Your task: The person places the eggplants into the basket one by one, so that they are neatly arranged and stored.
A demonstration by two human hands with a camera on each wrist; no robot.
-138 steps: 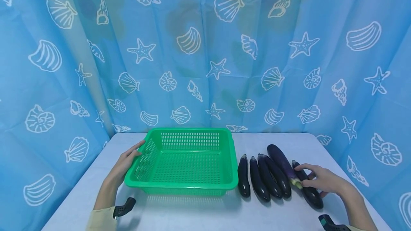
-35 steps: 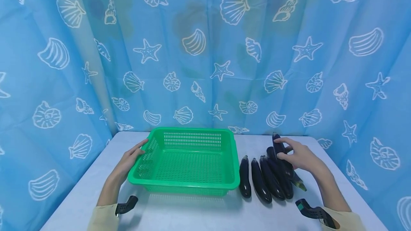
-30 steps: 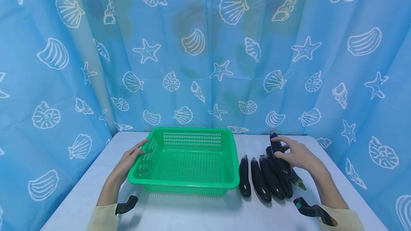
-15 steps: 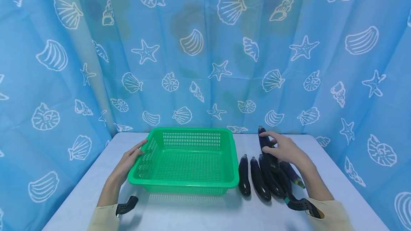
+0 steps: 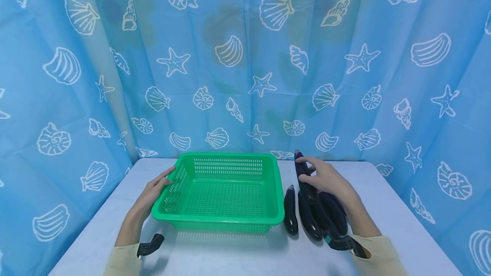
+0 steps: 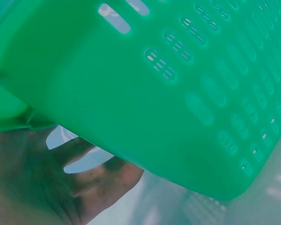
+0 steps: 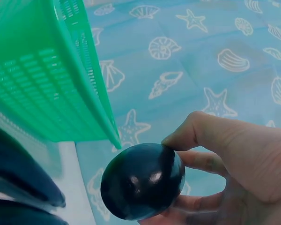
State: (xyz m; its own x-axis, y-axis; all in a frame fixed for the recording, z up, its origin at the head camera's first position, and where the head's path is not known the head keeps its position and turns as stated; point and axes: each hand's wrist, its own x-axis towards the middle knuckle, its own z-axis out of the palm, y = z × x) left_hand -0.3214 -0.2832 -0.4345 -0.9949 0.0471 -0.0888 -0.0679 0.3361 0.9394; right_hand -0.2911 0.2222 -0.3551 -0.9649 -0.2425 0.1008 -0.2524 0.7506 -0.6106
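A green plastic basket (image 5: 216,221) with slotted sides stands on the table. My left hand (image 5: 147,197) grips its left rim, with fingers against the side wall (image 6: 117,93) in the left wrist view. My right hand (image 5: 326,180) holds a dark, glossy eggplant (image 5: 305,184) between thumb and fingers, raised just right of the basket and tilted with its stem end up and away. The right wrist view shows its rounded end (image 7: 143,183) toward the camera. Beneath and beside it lie several more eggplants (image 5: 290,214), some partly hidden by the right hand and forearm.
A white-covered table (image 5: 218,257) bears everything. Blue curtains (image 5: 245,54) printed with white shells and starfish close off the back and both sides. Black wrist-worn devices (image 5: 150,245) sit on both forearms, the right one overlapping the eggplants in the head view.
My right hand first reached the rightmost eggplant, then lifted it and carried it left over the others toward the basket. The left hand and basket have stayed almost still.
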